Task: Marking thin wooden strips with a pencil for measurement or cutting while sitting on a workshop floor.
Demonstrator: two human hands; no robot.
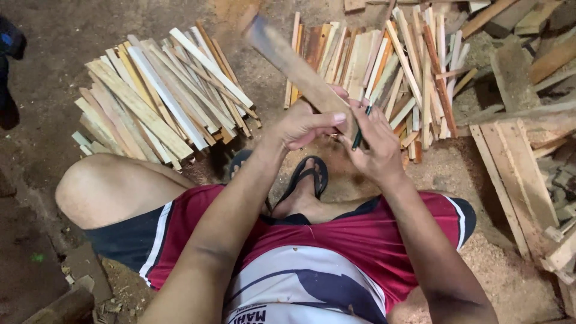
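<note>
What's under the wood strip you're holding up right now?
Under the wood strip lie dirt floor and the right-hand pile of sticks. Its near end is covered by the left hand and right hand.

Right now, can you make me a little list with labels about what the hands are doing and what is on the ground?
Place: dirt floor with sawdust
Person: sitting, knees apart, red shorts, sandal on one foot
Left hand: grips a wooden strip, tilted up and away
Right hand: holds a dark pencil against the strip
Left pile: many cut wooden strips, lying side by side
Right pile: more strips, pale and orange-brown
Far right: longer boards and scraps
</note>
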